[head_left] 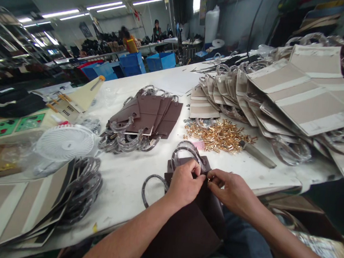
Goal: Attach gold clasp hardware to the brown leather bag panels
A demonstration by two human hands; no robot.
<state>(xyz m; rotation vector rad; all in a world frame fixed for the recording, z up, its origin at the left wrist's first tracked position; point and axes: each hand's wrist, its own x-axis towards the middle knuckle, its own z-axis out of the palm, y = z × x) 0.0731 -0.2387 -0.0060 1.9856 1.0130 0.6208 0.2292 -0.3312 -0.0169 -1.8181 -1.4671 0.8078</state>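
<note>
A dark brown bag piece (190, 227) with plastic-wrapped handles (185, 152) hangs over the table's near edge onto my lap. My left hand (185, 184) is closed, pinching the top of the piece near the handle base. My right hand (229, 190) is closed beside it, fingertips pinched on a small gold-looking fitting at the same spot. Just beyond my hands lies a heap of gold metal fittings (219, 135). A grey tool (257, 152) rests at the heap's right.
A stack of brown bag pieces (149, 115) lies at centre. Beige bag panels (298, 96) pile up on the right, more beige panels (11, 207) on the near left. A white fan (65, 141) and blue crates (132, 63) stand beyond. Other people are far back.
</note>
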